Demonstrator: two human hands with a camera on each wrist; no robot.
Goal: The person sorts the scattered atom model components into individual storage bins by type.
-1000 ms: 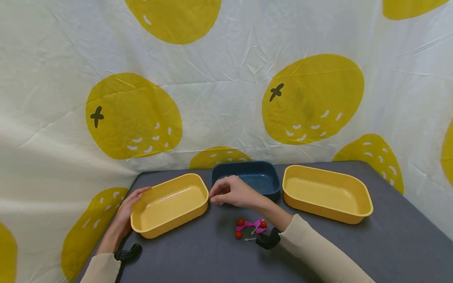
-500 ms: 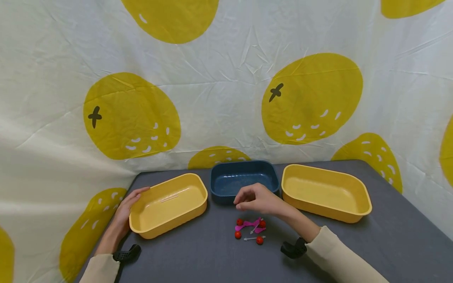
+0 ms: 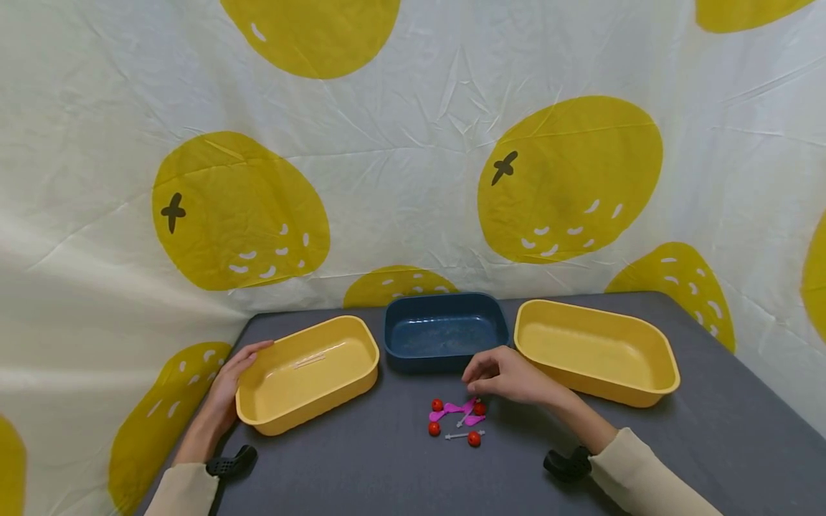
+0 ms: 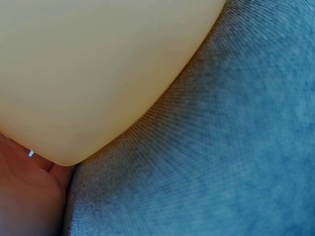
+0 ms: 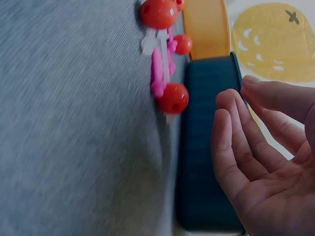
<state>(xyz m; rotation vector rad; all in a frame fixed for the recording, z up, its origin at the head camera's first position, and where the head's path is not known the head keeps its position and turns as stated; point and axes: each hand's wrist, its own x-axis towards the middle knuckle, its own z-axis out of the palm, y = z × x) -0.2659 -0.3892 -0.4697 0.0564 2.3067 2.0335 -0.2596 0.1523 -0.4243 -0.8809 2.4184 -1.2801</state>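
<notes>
1. Nearest my head camera: two beige sleeves (image 3: pixel 645 473), each with a black wrist unit (image 3: pixel 568 464) strapped at the cuff, reaching in over the dark grey counter (image 3: pixel 361 473).
2. Mid-counter, a small cluster. I count four red beads (image 3: pixel 474 438); two sit to its left side, one at upper right, one nearest me beside the end of a grey pin (image 3: pixel 456 436).
3. Same cluster: bright pink pieces (image 3: pixel 475 421) lie between the beads, with a second grey pin slanting among them. Too small for me to count the pink reliably.
4. Right grip (image 3: pixel 506 374): just above and beyond the cluster's right edge, fingers loosely bent, thumb apart from them. My right wrist view shows the palm side with nothing held.
5. Left grip (image 3: pixel 226 390): laid against the left end of the left yellow tray (image 3: pixel 348 395), fingers fairly extended, tips at its far-left corner. How hard it presses I cannot tell.
6. Inside that tray, thin pale strips (image 3: pixel 310 361) on the floor; details unclear to me.
7. Farther right, another yellow tray (image 3: pixel 594 386), set at an angle.
8. Between the two, toward the back, a dark blue tray (image 3: pixel 445 364).
9. Farthest: white cloth (image 3: pixel 400 208) printed with yellow fruit.
</notes>
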